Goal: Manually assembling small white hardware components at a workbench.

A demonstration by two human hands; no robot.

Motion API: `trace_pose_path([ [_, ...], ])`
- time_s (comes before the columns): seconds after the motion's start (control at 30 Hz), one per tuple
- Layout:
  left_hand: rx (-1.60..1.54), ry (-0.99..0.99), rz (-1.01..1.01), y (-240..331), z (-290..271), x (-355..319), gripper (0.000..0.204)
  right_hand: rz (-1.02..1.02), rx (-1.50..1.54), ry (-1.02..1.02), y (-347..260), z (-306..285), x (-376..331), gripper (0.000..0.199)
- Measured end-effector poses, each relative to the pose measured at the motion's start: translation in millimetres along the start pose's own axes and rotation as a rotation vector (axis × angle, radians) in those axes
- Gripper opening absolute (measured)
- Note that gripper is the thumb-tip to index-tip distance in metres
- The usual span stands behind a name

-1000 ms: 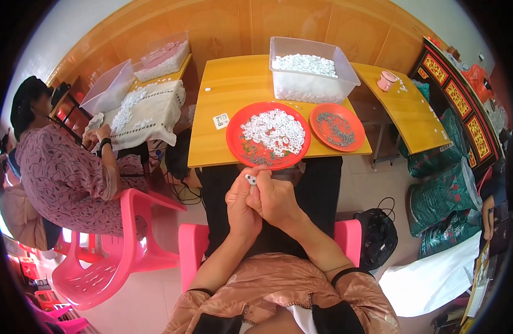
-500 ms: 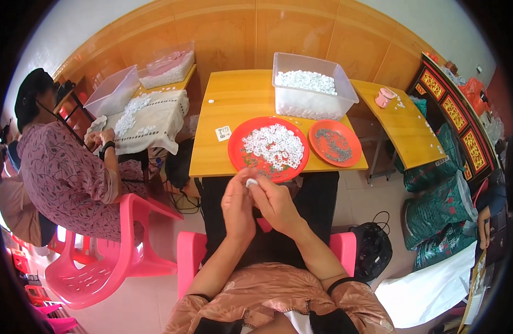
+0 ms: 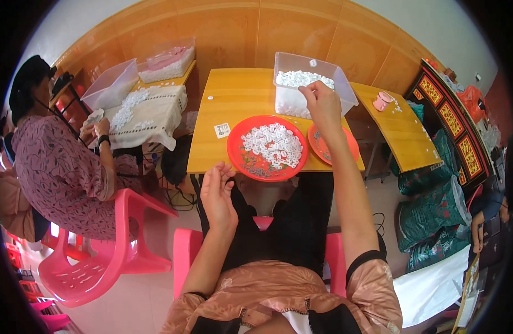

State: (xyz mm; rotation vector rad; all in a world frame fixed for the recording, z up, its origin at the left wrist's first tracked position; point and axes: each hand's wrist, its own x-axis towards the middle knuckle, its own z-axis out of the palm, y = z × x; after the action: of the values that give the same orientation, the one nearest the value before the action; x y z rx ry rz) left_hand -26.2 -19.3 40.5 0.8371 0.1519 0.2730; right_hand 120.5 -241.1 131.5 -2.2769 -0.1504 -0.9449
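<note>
My right hand (image 3: 323, 107) reaches out over the near edge of a clear plastic tub (image 3: 292, 103) heaped with small white plastic pieces (image 3: 301, 79). Its fingers point down and look loosely bent, with nothing visible in them. One white piece (image 3: 313, 63) is in the air above the tub, apart from the fingers. My left hand (image 3: 218, 197) hovers above my lap near the table edge, fingers loosely curved and apart, with nothing visible in it. Beside it, a red plate (image 3: 232, 146) holds white pieces and small grey metal bits. My right forearm partly covers a smaller orange-red plate (image 3: 320, 146) of grey bits.
A yellow table (image 3: 223, 83) carries a small printed card (image 3: 222, 131). On the left, a person (image 3: 67, 161) handles white pieces at a cloth-covered table (image 3: 162, 108). To the right are another table (image 3: 404, 131) with a pink cup (image 3: 382, 101), and stacked green sacks (image 3: 432, 214).
My hands, together over my lap with a white piece, have parted. The right went forward to the tub and let the piece go; the left moved slightly left.
</note>
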Motion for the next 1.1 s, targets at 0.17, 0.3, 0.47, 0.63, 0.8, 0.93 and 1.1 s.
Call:
trace_pose_path([
  [0.17, -0.002, 0.026, -0.009, 2, -1, 5, 0.024, -0.106, 0.055, -0.425, 14, 37, -57, 0.015],
  [0.3, 0.008, 0.025, -0.039, 3, -4, 7, 0.023, -0.126, 0.002, -0.649, 30, 70, -95, 0.008],
  [0.47, 0.006, 0.031, -0.046, 3, -4, 9, 0.02, -0.108, -0.04, -0.679, 25, 83, -104, 0.008],
  [0.63, 0.014, 0.02, -0.067, 1, -3, 11, 0.019, -0.172, -0.131, -0.652, 28, 91, -109, 0.009],
  [0.8, 0.012, 0.019, -0.067, 2, -4, 12, 0.018, -0.12, -0.194, -0.708, 17, 92, -108, 0.011],
  [0.93, 0.028, 0.015, -0.083, 1, -3, 12, 0.018, -0.142, -0.192, -0.678, 11, 97, -109, 0.012],
  [1.1, 0.025, 0.012, -0.079, 2, -5, 11, 0.018, -0.185, -0.267, -0.701, 11, 106, -115, 0.012],
])
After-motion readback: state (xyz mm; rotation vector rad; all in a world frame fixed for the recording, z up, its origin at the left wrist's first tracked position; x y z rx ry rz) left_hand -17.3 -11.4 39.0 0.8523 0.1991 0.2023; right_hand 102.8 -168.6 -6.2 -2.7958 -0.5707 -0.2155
